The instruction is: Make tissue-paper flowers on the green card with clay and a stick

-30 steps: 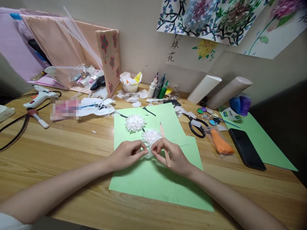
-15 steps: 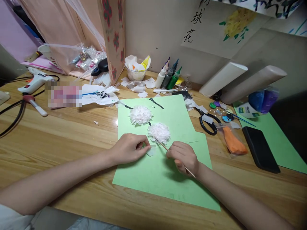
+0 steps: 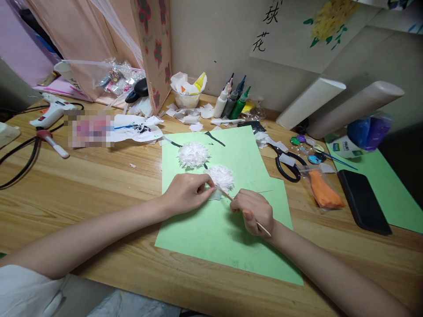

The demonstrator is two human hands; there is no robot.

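A light green paper sheet (image 3: 231,233) lies on the wooden table with two fluffy white tissue flowers glued on, one farther back (image 3: 192,154) and one nearer (image 3: 222,177). My left hand (image 3: 187,192) pinches a small white tissue piece (image 3: 214,192) against the lower left edge of the nearer flower. My right hand (image 3: 254,211) grips a thin wooden stick (image 3: 262,228), its tip pointing into the same spot under that flower. Black painted stems (image 3: 214,138) run across the sheet's far part.
Black scissors (image 3: 287,164), an orange clay bag (image 3: 322,196) and a black phone (image 3: 363,201) lie to the right. Glue and paint bottles (image 3: 231,103), a cup of tissue scraps (image 3: 187,92) and a glue gun (image 3: 49,115) stand at the back and left.
My left hand moved the tissue piece up from the bare sheet to the nearer flower's edge. My right hand turned the stick from upright to low, tip at the flower. The view dipped.
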